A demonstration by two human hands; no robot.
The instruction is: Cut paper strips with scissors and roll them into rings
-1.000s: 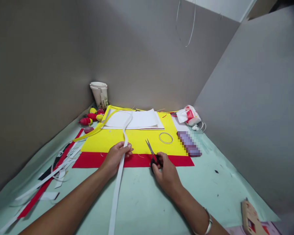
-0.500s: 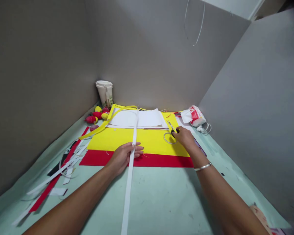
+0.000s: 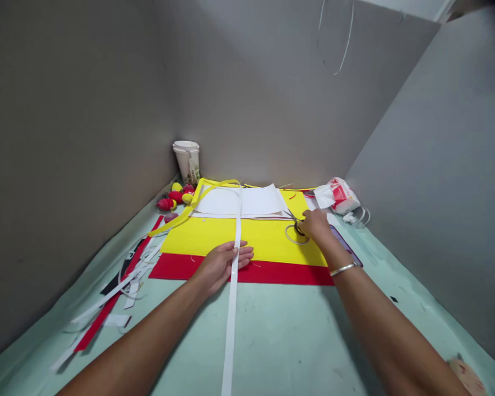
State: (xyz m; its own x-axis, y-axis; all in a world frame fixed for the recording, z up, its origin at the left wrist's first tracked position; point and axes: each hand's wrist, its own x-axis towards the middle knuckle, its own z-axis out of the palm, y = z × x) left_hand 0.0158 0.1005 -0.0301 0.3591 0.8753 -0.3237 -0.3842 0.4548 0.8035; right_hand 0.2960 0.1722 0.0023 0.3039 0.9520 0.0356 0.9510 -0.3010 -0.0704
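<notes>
My left hand holds a long white strip between thumb and fingers, with the other fingers stretched out beneath it. The strip runs from the white sheets down past the near edge of view. At the right, my right hand has its fingers at the dark handles of a small pair of scissors, blades pointing up and left. Part of the handles is hidden by the fingers. Under both hands lie a yellow sheet and a red sheet. A pale ring-shaped loop lies beside the scissors.
Red, white and black strips lie in a heap on the left. A yellow strip curves over the sheets. Small red and yellow bundles and a white cup stand at back left; a tissue pack sits at back right.
The view has shifted, so things appear farther right. The scissors' blades now sit lower and flatter over the sheets, and my right fingers look looser around the handles. My left hand keeps the white strip.
</notes>
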